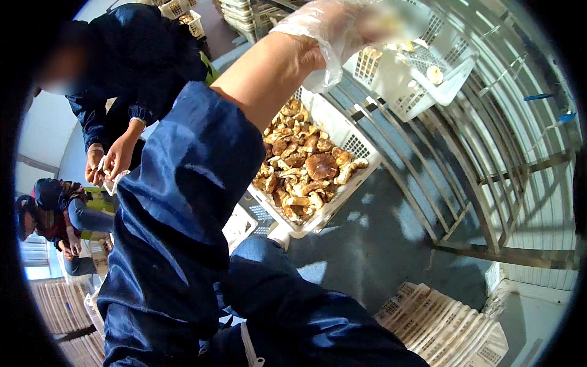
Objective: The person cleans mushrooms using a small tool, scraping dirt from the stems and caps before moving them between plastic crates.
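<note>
My left hand (pixel 333 27), in a clear plastic glove, stretches to the upper right on a bare forearm with a dark blue sleeve (pixel 183 177) behind it. Its fingers are smeared, so I cannot make out whether they hold anything. Close to them is a white plastic basket (pixel 409 101) with a few pale mushroom pieces (pixel 435 74) in it. Below my forearm stands a white crate (pixel 351 144) filled with brown mushrooms (pixel 321 166), partly hidden by my arm. My right hand is out of the picture.
A co-worker in dark blue (pixel 143 58) on the left holds something small in both hands. Farther back are more people (pixel 76 208). Metal rails (pixel 416 165) run along the right. Stacked white crates (pixel 443 324) stand at lower right, beyond my leg.
</note>
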Demonstrator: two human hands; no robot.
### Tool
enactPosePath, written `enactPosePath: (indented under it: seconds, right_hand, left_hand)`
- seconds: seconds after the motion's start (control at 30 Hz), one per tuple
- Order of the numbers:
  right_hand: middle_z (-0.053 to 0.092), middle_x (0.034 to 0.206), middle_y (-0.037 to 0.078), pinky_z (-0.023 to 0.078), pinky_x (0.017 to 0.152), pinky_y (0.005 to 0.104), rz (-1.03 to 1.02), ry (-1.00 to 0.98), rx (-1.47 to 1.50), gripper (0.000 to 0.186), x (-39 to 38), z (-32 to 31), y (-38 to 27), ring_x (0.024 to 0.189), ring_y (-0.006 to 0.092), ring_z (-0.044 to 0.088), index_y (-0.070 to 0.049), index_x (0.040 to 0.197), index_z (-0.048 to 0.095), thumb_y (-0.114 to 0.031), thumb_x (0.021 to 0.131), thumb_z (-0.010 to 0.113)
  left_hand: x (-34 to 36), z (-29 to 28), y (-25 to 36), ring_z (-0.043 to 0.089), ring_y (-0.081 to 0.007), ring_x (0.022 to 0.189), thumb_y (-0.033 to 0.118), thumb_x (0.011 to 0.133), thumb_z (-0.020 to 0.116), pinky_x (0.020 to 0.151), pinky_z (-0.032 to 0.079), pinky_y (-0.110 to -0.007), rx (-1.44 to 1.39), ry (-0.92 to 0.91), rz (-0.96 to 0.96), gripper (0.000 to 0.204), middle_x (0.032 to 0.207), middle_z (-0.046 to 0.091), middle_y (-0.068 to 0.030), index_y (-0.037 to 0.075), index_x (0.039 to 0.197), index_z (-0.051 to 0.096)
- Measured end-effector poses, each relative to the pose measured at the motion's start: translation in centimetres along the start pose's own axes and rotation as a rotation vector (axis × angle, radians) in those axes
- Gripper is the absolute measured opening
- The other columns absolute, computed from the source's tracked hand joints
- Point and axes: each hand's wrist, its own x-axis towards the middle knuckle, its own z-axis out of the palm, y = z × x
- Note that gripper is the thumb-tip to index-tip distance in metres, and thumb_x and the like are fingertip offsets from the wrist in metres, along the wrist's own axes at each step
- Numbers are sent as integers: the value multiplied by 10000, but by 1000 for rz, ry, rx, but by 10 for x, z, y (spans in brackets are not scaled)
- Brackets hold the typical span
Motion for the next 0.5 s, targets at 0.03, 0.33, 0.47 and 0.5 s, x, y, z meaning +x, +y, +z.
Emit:
enactPosePath:
  seconds: [0.03,0.33,0.47,0.5]
  right_hand:
    - [734,1159,159,528,994,435,1,14,-1,288,2,-8,-4,1099,301,690,-86,1191,731,-237,950,685]
    - [757,1077,177,549,946,433,-17,-56,-101,231,19,6,-50,1001,314,721,-71,1119,762,-208,938,722]
    - [776,933,171,560,838,448,94,106,-160,145,44,-10,15,980,299,738,-99,924,818,-184,918,700]
    - [778,1026,138,557,821,441,157,-251,-694,184,37,3,-20,1011,281,737,-106,1002,812,-203,926,676]
  left_hand:
    - [5,5,5,229,-186,1572,266,1034,422,1305,172,-315,-130,12,-1,645,1720,210,-26,109,1630,235]
    - [-212,12,88,679,-204,1112,318,1000,701,1004,558,-341,-2423,69,-1123,511,1196,688,-117,-18,1369,589]
    - [-274,10,124,679,-161,1022,354,974,728,921,551,-321,-2285,-267,-1356,525,1156,700,-73,29,1368,605]
    - [-339,13,146,678,-150,1008,373,970,732,901,539,-316,-2232,-361,-1494,516,1138,706,-48,63,1366,616]
